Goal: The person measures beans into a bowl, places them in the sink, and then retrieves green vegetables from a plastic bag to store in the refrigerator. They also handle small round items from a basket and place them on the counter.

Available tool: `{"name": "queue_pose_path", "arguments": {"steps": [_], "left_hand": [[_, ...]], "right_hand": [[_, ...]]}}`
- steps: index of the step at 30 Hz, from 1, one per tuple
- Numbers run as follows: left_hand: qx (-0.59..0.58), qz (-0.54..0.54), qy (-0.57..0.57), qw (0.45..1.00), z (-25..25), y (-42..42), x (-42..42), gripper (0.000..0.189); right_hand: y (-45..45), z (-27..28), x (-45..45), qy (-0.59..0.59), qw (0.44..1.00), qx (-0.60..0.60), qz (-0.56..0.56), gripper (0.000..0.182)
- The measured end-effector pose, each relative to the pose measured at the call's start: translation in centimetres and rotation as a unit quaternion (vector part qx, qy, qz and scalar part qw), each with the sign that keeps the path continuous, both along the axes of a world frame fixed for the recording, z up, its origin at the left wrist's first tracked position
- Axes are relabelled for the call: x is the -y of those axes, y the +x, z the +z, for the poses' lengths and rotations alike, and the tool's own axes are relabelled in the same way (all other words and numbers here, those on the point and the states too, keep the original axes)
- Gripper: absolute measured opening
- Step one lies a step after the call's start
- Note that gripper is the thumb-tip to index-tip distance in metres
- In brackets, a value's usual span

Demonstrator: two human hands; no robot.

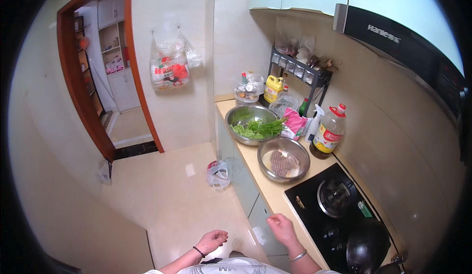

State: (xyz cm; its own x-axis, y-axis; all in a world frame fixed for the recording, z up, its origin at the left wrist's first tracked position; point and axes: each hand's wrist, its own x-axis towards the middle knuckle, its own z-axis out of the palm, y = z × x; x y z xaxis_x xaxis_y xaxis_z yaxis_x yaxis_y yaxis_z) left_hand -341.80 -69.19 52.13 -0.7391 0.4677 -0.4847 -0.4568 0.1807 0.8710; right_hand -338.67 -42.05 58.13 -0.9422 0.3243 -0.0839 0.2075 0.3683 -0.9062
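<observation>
My left hand, with a dark beaded bracelet at the wrist, hangs over the floor with its fingers loosely curled and nothing seen in it. Near the counter's front edge is my right hand, fingers bent, a silver bangle on the wrist; it too shows no object. Beyond it on the counter, a metal bowl holds meat in some liquid. A larger metal bowl behind it contains leafy greens. To the right lie a black gas hob and a dark wok.
Along the wall stand a large oil bottle, a white spray bottle, a yellow jug and a spice rack. A plastic bag sits on the floor by the cabinets. The range hood overhangs the right side.
</observation>
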Motion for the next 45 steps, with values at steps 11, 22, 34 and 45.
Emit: {"name": "queue_pose_path", "arguments": {"steps": [11,22,34,45], "left_hand": [[0.01,-0.037,-0.042,0.998,0.6,-18.1,-2.9,0.028],[0.034,-0.032,-0.058,0.997,-0.9,-36.5,1.7,0.023],[-0.082,-0.122,-0.074,0.986,-4.5,-51.8,3.2,0.026],[0.006,-0.066,0.003,0.998,-1.7,-55.7,-7.1,0.068]], "right_hand": [[-29.0,4.8,-19.0,0.307,0.921,-0.18,-0.157,0.025],[-50.6,6.2,-24.3,0.474,0.852,0.118,-0.19,0.064],[-52.5,4.5,-26.9,0.563,0.794,0.153,-0.169,0.019],[-50.0,18.4,-25.8,0.609,0.782,0.009,-0.136,0.009]]}}
